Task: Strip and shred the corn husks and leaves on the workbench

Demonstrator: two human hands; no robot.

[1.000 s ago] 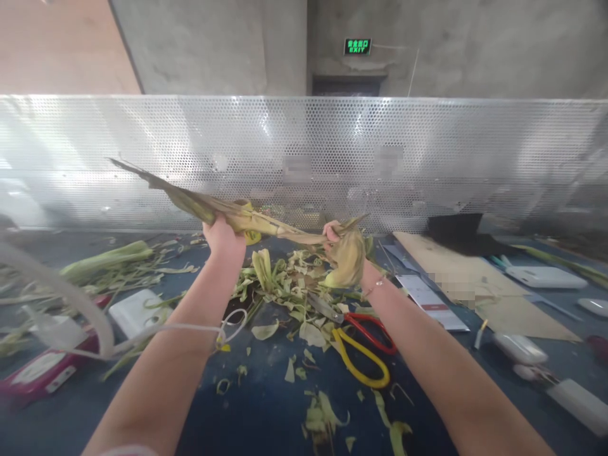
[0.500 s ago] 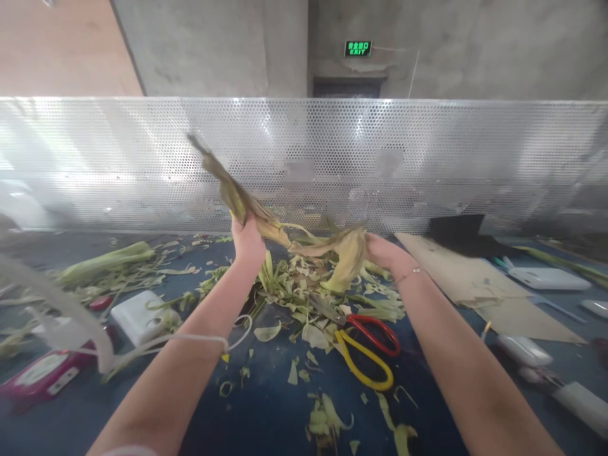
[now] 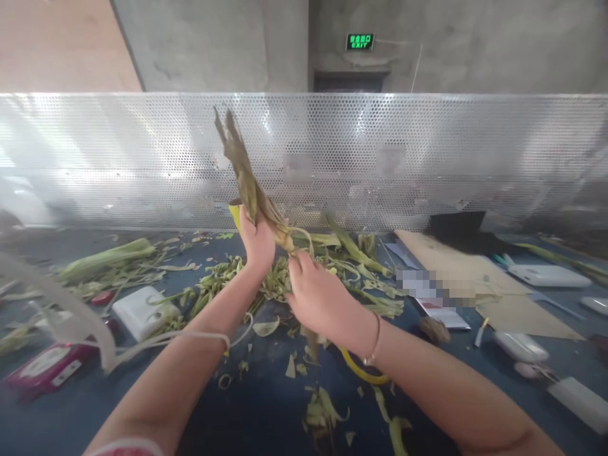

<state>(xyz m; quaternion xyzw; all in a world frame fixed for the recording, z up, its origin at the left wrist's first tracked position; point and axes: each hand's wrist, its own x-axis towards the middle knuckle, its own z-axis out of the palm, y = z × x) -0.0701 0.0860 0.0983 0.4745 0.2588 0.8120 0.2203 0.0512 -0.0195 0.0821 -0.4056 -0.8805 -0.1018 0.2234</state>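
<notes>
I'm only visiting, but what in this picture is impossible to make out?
In the head view:
Yellow scissors handle: the right hand and wrist hide the rest of the scissors.
Right fingers' grip: mostly hidden by the hand's back.
Dried husk bundle: the left hand covers part of it.
Beyond the perforated metal screen: blurred by its holes.
Printed sheet: partly pixelated, its text unreadable.

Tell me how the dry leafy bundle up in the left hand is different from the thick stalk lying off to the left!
Colour: the dry leafy bundle is mostly brownish, the thick stalk pale green.
Pose: the bundle tilts up in the left hand; the stalk lies on the blue table.
Shape: the bundle's upper end splits into ragged tips; the stalk looks smoother.
Both are long pieces of plant.
</notes>
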